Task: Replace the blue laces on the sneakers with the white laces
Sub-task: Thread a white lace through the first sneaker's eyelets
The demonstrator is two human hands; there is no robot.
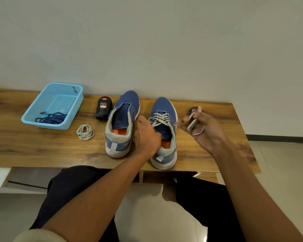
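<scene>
Your forearms reach out from your lap toward the pair of sneakers at the near edge of the worktop (217,151), heels toward you so the eyelets face up where you can work them. Your left hand (146,135) is curled over the collar of the right sneaker (164,137), gripping it, probably to keep it from sliding while the lace is drawn. Your right hand (205,130) is raised just beside that shoe, fingers closed around loops of the white lace (158,117), which already crosses through the eyelets; the slack seems gathered up so it can be pulled snug or tied. This shoe looks nearly done.

The left sneaker (120,126) stands just beside it with bare eyelets and an open tongue, waiting its turn. Its lace, the second white lace (85,131), lies coiled on the wood near that shoe, within easy reach. Farther left, the blue laces (52,118) sit heaped in the light-blue basket (33,109), out of the way. A black polish bottle (103,110) lies behind the left sneaker, and a small round tin (192,110) shows behind your right hand; neither serves this step.
</scene>
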